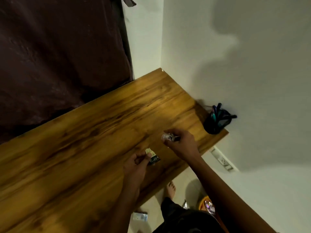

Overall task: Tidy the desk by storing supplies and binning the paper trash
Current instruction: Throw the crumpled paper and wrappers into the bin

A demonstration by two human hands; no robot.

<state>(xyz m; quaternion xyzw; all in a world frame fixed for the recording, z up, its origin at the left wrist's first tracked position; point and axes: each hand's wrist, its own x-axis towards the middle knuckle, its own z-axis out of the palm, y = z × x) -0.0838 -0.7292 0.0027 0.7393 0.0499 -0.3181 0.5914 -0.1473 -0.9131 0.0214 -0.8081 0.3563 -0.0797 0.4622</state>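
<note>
The view is tilted. My right hand (180, 142) grips a crumpled white paper ball (166, 137) just above the wooden desk (84, 140), near its right end. My left hand (137, 165) pinches a small dark wrapper with a pale label (152, 157) that lies on the desk. A black pen holder (216, 122) with several pens in it stands at the desk's far right corner against the white wall.
A dark brown curtain (58, 56) hangs behind the desk on the left. Below the desk's right end, an orange bin (202, 204) with shiny scraps sits on the floor beside my bare foot (170, 189). A small white carton (140, 216) lies on the floor. A wall socket (223, 161) is nearby.
</note>
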